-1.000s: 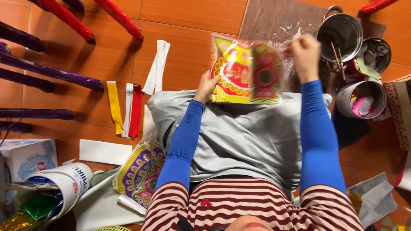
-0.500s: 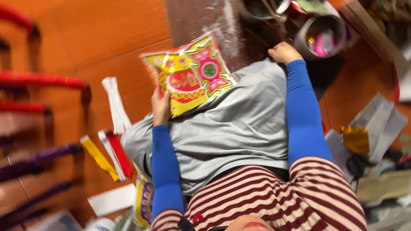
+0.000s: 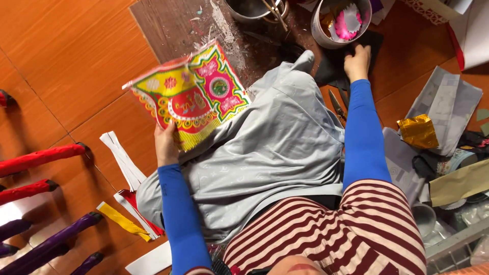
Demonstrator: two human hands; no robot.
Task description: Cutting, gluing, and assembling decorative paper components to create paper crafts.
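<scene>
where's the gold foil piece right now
In the head view the gold foil lies on the floor at the right, on grey paper, just right of the blue sleeve of the right arm.

Floor: orange wooden boards [image 3: 71, 56].
Left side: white, yellow and red paper strips [image 3: 125, 203] lay there.
Top: grey bucket [image 3: 326, 35] stood there.

Printed paper sheet [image 3: 191, 94], fan-shaped, yellow, red, pink and green, held above the grey cloth [image 3: 265, 153] by the left hand [image 3: 165, 145]; crumpled gold foil wrapper [image 3: 417, 131] right of the cloth
</scene>
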